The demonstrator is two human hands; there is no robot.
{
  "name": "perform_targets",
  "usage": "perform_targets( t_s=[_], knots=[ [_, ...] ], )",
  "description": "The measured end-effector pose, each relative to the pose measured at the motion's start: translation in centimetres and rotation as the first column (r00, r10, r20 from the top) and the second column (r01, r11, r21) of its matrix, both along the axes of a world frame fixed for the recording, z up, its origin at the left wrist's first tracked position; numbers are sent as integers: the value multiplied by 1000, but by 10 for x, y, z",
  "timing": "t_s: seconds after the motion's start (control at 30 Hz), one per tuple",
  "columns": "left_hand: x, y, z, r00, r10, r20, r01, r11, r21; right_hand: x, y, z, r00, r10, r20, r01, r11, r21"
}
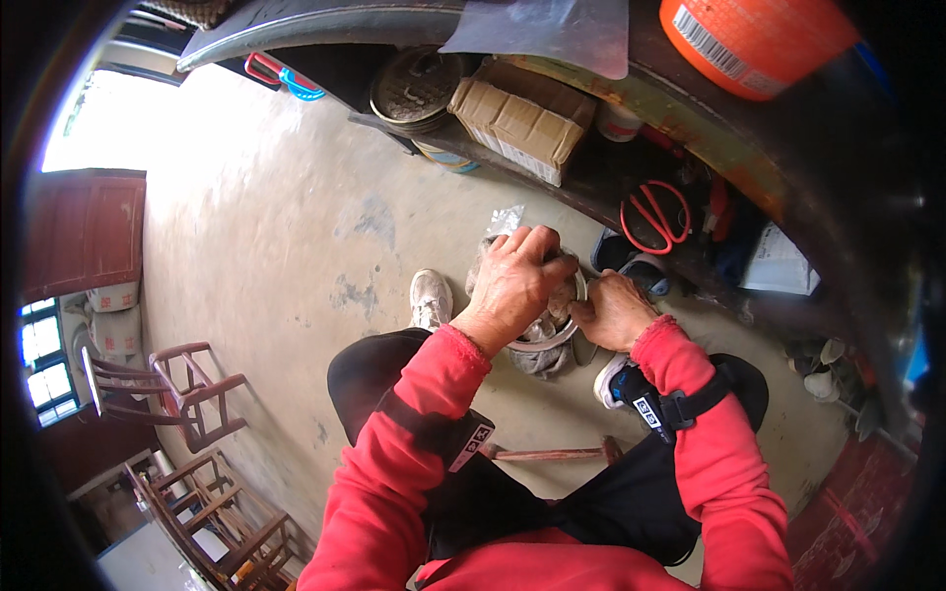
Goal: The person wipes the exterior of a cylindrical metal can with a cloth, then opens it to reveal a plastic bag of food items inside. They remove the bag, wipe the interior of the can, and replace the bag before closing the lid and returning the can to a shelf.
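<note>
A round container (545, 343) with a pale rim stands on the floor between my feet, with grey cloth-like material (542, 362) around it and clear plastic (507, 219) at its far side. My left hand (519, 284) reaches over it, fingers curled down; what they touch is hidden beneath the hand. My right hand (610, 310) is at the container's right rim, its thumb and fingers bent close together. Whether something thin is pinched there cannot be made out. Brownish and shiny bits show inside the container, between the hands.
A dark shelf ahead holds a cardboard box (517, 118), a lidded tin (415, 89) and red-handled scissors (656, 218). An orange container (754, 44) stands above. Shoes (639, 270) lie under the shelf. Wooden chairs (196, 395) are at left; a wooden bar (550, 455) is between my legs.
</note>
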State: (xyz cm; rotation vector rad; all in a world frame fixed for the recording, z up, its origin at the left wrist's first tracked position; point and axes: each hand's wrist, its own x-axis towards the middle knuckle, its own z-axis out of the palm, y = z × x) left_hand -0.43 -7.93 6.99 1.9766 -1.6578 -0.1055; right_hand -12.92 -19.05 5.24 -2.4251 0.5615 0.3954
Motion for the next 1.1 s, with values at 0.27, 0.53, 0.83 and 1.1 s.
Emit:
perform_targets(
  t_s=[0.27, 0.53, 0.83, 1.1],
  knots=[
    [2, -8, -3, 996, -90, 11, 89, 993, 78, 8, 3, 2, 994, -99, -56, 102, 993, 67],
    [0, -16, -8, 994, -109, -5, 109, 991, 78, 9, 4, 3, 998, -50, -34, 50, 999, 16],
    [9, -22, -6, 984, -173, -40, 178, 963, 201, 10, 5, 1, 997, -68, -45, 69, 998, 7],
    [3, -26, -1, 985, -166, -41, 171, 943, 284, 10, 6, -11, 990, -139, 3, 139, 990, 38]
  ],
)
